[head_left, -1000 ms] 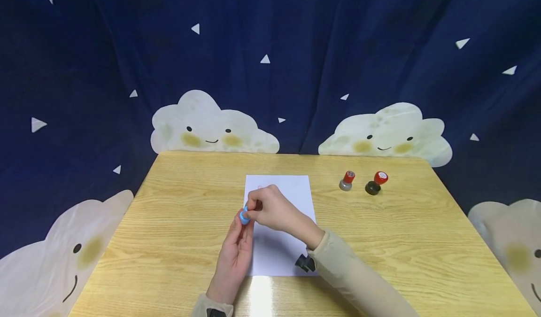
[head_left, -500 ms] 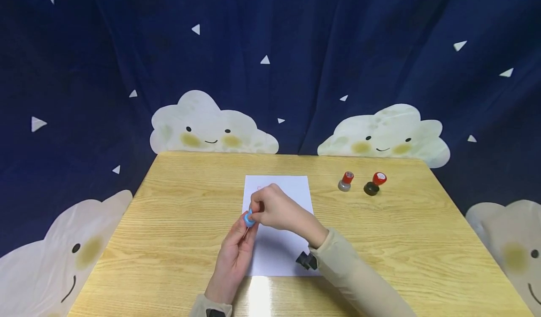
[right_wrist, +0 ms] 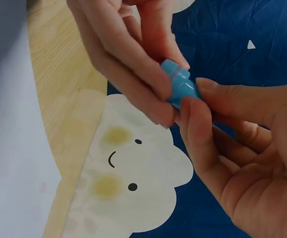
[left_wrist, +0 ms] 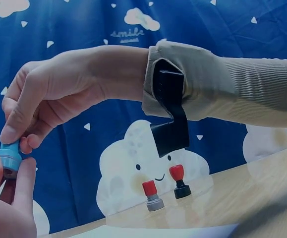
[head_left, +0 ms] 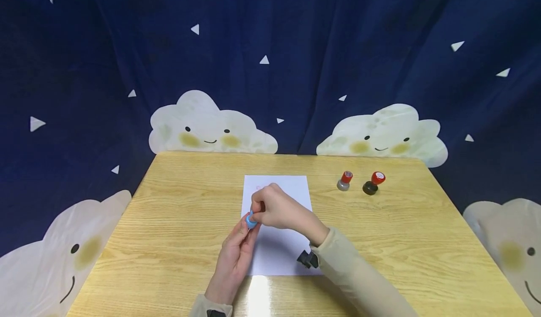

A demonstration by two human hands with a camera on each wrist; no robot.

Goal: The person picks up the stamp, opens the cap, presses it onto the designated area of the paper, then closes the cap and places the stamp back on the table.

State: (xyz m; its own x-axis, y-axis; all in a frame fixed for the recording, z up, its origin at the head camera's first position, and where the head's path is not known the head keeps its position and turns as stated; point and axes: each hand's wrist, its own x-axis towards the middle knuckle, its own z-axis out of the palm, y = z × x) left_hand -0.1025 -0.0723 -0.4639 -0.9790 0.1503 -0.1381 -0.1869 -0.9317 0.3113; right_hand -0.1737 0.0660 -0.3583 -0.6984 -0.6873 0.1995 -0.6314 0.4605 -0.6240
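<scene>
Blue plastic, small and smooth, is what both hands meet on: the blue stamp [head_left: 250, 220] sits above the left edge of the white paper [head_left: 282, 253], pinched between the fingertips of the left hand [head_left: 234, 260] from below and the thumb and curled fingers of the right hand [head_left: 276, 209] from above. The right wrist view shows the same piece [right_wrist: 180, 85] held only at its ends, with little finger surface on it. I judge the hold thin: if the two hands pull or twist apart unevenly, the stamp or a cap may pop free and drop onto the paper, leaving an ink mark where none is wanted, or roll off toward the edge of the wooden table [head_left: 177, 213]. Inky fingers could also smudge the sheet beneath. A faint pink print seems to lie near the paper's far end, too pale to read. Right of the paper, well apart, stand a red-and-grey stamp [head_left: 344, 180] and a red-and-black stamp [head_left: 374, 182], out of reach of a stray elbow.
</scene>
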